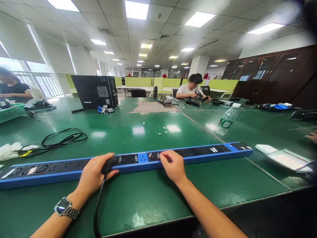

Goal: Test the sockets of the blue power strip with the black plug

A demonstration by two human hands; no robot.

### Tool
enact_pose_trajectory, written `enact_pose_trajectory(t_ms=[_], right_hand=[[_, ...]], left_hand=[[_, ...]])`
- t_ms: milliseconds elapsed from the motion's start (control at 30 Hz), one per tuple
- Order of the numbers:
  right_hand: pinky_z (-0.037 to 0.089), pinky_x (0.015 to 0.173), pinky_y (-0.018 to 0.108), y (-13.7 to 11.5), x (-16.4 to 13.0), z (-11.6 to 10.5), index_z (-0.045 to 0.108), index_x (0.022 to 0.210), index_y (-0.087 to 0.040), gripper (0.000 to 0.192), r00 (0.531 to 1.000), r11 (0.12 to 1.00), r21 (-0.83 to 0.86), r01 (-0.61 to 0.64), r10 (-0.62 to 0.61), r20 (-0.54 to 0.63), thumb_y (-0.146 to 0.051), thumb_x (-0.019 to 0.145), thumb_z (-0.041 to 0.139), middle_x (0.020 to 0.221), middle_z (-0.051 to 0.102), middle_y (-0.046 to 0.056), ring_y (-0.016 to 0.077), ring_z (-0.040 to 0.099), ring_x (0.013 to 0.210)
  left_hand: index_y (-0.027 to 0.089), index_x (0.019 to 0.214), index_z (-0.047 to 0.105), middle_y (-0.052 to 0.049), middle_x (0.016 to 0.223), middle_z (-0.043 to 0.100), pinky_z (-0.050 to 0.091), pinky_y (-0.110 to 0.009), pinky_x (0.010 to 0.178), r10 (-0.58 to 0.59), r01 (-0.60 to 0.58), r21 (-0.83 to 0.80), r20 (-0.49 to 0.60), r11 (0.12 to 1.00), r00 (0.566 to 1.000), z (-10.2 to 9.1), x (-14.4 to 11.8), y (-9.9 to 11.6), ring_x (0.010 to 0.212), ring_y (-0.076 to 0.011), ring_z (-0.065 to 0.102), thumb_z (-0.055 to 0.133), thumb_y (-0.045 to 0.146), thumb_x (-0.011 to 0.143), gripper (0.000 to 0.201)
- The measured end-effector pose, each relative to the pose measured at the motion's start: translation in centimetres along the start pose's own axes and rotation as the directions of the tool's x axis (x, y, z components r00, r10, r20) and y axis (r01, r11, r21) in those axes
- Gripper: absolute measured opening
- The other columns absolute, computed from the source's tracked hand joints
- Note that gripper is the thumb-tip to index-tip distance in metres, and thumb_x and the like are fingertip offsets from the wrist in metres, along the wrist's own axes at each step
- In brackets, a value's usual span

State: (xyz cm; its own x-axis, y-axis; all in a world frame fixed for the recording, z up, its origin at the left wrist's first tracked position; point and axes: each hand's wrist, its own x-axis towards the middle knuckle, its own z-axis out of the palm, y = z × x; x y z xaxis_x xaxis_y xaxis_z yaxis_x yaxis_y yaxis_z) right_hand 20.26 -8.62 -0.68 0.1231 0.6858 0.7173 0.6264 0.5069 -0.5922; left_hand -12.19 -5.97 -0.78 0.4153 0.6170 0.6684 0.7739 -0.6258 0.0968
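A long blue-and-black power strip [141, 158] with several sockets lies across the green table, slightly slanted. My left hand [95, 170], a metal-band watch on its wrist, grips a black plug [109, 162] at the strip. From that plug a thick black cable [99, 201] runs down past the table's front edge. Further right, my right hand [173, 165] is pinched closed, its fingertips at the strip's top face beside a small pale sticker. Whatever its fingers may hold is too small to make out.
Behind the strip stand a black computer tower [95, 92] and a clear water bottle [226, 120]. Coiled black cable [64, 138] lies at left, a tablet-like device [289, 159] at right. One person [190, 89] works across the table, another [13, 87] sits far left.
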Motion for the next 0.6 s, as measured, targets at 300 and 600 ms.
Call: enact_pose_trajectory(t_ms=[300,600], right_hand=[[0.044,0.060,0.027,-0.11,0.11,-0.07,0.063,0.068,-0.021,0.020,1.000,1.000,0.003,-0.002,0.002,0.005,-0.026,0.084,0.053,0.064,0.065,0.001,0.0146,0.057,0.059],[0.044,0.059,0.027,-0.10,0.05,0.04,0.063,0.068,-0.021,0.020,1.000,1.000,0.007,-0.005,0.005,0.002,-0.026,0.084,0.053,0.064,0.065,0.000,0.0145,0.057,0.059]], left_hand=[[0.025,0.119,0.056,-0.007,0.115,0.070,0.053,-0.041,0.090,-0.031,0.030,-0.064,-0.021,0.998,0.999,0.19,0.05,0.01,0.104,-0.0266,0.067,0.065,0.054,0.081,0.049],[0.023,0.107,0.056,-0.008,0.110,0.071,0.053,-0.041,0.085,-0.041,0.033,-0.162,-0.049,0.986,0.998,0.28,0.29,0.24,0.099,-0.0260,0.067,0.068,0.052,0.080,0.041]])
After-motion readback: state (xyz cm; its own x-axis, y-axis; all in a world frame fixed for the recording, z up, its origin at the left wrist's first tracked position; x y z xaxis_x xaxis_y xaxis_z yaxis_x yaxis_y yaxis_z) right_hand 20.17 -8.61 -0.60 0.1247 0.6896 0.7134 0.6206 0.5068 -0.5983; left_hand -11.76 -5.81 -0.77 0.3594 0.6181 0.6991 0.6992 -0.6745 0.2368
